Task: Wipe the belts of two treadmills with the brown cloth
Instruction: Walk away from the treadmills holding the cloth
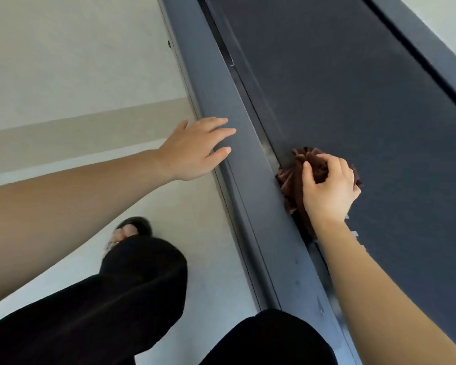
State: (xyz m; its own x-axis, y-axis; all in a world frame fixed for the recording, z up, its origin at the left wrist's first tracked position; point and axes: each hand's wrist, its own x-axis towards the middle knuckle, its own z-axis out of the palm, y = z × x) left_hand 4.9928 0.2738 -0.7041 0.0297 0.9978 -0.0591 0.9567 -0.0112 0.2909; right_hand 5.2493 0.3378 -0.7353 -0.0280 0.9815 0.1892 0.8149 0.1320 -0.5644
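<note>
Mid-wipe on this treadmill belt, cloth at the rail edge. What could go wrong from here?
The crumpled brown cloth, gripped by the right hand, sits against the seam between the dark treadmill belt and the grey side rail; a fold could catch there.
Bunched like this, it likely touches only a narrow strip, so patches may be missed.
The left hand rests open on the rail; it might slip if leaned on.

The right hand (329, 191) hides much of the brown cloth (291, 180) on the belt (353, 88), which is cut off at top and right, and a foot (132, 229) left of the belt is blurred.
</note>
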